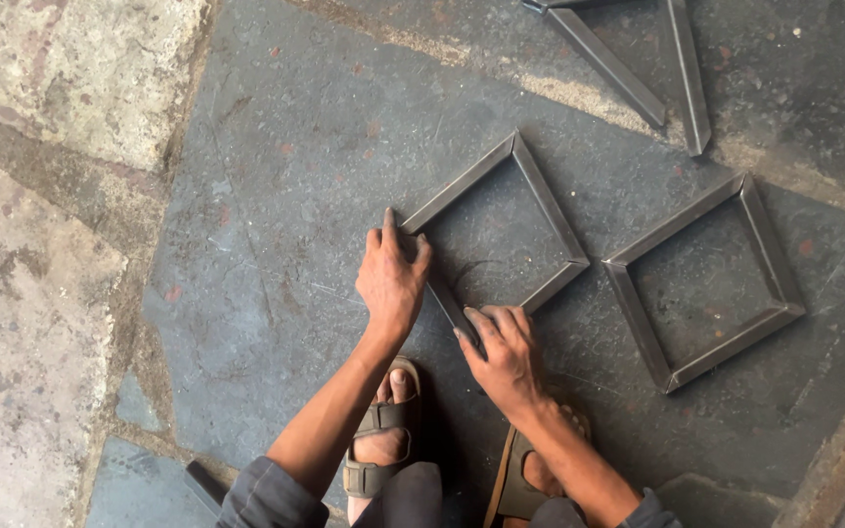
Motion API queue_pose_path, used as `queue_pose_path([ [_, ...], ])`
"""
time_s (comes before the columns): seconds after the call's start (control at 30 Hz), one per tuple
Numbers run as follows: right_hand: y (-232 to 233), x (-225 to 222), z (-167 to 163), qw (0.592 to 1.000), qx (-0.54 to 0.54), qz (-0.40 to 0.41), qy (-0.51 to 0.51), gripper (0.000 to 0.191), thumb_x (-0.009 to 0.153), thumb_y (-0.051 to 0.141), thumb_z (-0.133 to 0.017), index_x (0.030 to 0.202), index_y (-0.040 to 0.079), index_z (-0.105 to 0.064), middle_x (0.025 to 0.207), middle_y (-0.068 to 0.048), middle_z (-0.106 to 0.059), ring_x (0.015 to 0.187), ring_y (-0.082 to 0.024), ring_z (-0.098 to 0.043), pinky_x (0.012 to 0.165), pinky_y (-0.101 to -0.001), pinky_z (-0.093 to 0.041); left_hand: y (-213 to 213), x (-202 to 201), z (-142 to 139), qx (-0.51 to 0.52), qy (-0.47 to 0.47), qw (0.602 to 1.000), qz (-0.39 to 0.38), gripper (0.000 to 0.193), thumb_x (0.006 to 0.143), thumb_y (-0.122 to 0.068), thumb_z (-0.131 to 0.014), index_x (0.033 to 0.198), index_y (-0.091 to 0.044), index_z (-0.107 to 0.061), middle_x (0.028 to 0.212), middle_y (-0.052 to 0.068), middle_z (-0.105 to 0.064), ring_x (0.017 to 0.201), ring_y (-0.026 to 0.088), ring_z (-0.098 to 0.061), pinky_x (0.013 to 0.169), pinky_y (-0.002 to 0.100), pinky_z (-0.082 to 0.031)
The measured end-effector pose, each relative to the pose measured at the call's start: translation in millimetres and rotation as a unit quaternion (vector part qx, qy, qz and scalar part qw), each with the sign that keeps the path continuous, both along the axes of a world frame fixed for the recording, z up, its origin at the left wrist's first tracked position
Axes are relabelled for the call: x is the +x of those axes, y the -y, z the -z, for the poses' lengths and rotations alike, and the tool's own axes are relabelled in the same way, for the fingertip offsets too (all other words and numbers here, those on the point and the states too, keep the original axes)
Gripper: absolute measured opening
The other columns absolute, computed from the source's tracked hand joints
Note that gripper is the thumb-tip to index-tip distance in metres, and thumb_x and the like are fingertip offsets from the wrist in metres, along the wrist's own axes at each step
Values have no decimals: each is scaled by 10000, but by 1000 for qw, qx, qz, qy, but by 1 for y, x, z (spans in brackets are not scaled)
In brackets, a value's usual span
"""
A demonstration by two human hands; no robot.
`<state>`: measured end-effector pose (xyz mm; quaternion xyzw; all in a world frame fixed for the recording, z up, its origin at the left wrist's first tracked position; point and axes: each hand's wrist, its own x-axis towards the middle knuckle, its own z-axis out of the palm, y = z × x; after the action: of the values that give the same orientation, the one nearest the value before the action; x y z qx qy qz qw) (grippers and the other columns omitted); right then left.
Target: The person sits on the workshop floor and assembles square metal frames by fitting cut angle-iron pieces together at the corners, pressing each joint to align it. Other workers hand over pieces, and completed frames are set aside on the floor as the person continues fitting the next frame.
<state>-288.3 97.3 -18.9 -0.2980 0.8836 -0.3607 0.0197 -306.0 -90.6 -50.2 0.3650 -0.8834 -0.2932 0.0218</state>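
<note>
A person crouches in sandals on a grey stone floor (276, 225) over a square metal frame (550, 210) lying flat. The left hand (390, 279) clasps the frame's left corner, its grip closed around it, while the right hand (506, 352) presses fingers on the near bar. A 2nd square frame (770, 264) lies just right.

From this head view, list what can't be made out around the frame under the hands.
- Near corner of the square metal frame: hidden under the right hand.
- Left corner of that frame: covered by the left hand, so the grip there is unclear.
- Third frame: cut off by the top edge.
- Dark object by the left sleeve: too little shows to identify.
- Whether the corner joints of the second frame are welded: too small to tell.
</note>
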Motion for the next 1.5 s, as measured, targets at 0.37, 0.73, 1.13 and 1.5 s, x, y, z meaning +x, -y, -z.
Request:
queue_pose_path([
  [0.37,-6,-1,1,1000,8,6,10,350,822,118,-817,1138,7,-714,1053,-111,-678,978,-298,-619,859,-415,-527,-1,-3,-5,8,15,999,-27,769,896,-428,-696,1517,-76,-410,1198,177,-655,944,396,-702,714,508,-561],
  [0.73,-10,-2,-3,1000,7,9,18,335,827,112,-815,1130,7,-718,1064,-115,-679,990,-304,-625,853,-413,-535,0,-3,-3,26,21,999,-32,824,895,-410,-692,1557,-60,-348,1160,179,-703,958,399,-708,745,515,-554],
  [1.13,-35,11,-7,999,1,51,-5,289,842,80,-806,1107,-3,-726,1013,-118,-674,950,-293,-640,816,-394,-547,19,16,6,85,-40,995,-41,501,1003,-327,-638,1449,-112,-564,835,171,-710,749,298,-687,739,425,-541],
  [1.5,-45,33,6,999,39,-2,-28,495,717,213,-866,1102,-23,-664,1001,-136,-651,905,-319,-627,764,-433,-535,33,33,30,115,-140,983,-17,355,960,-148,-630,1307,-101,-688,967,150,-727,735,278,-657,731,376,-536],
])
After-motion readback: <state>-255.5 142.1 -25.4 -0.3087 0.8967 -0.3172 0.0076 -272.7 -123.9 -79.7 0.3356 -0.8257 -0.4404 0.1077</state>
